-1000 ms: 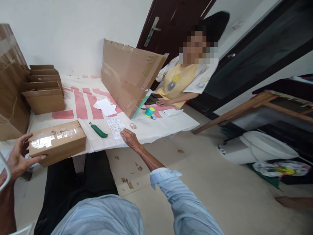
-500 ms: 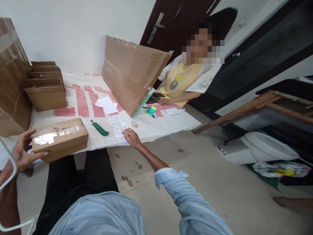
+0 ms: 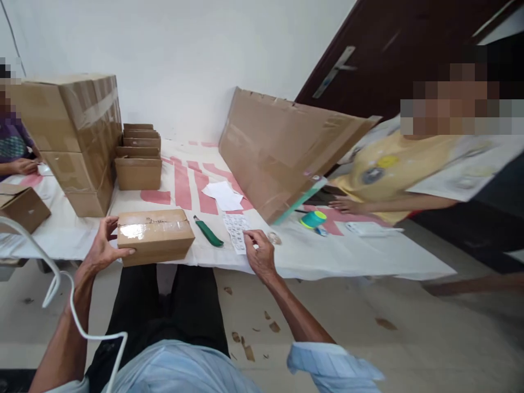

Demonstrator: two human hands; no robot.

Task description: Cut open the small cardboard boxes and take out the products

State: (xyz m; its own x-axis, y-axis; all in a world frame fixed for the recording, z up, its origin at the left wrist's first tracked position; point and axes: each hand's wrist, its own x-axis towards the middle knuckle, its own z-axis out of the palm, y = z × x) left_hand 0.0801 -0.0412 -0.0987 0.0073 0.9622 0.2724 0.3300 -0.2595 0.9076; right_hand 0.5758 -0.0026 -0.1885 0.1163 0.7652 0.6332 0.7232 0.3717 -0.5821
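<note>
A closed, taped cardboard box (image 3: pixel 155 240) lies at the table's front edge. My left hand (image 3: pixel 104 248) grips its left end, thumb on the near side and fingers behind. To the right of the box is a green utility knife (image 3: pixel 208 232). Beyond the knife lies a white sheet of small round printed stickers (image 3: pixel 236 229). My right hand (image 3: pixel 261 254) is closed at the sheet's right edge, with finger and thumb pinched on it; the fingertips are too small to show whether a single sticker is between them.
Several open boxes (image 3: pixel 139 172) and a tall box stack (image 3: pixel 82 147) stand at the left. A large cardboard panel (image 3: pixel 278 147) leans at the back. White papers (image 3: pixel 223 195) and a teal tape roll (image 3: pixel 313 219) lie nearby. Co-workers sit at both ends; a white cable (image 3: pixel 73 305) hangs in front.
The view has swung left, so things appear further right and a second person shows at the left. My left hand stays on the box; my right hand remains at the sheet, fingers more curled.
</note>
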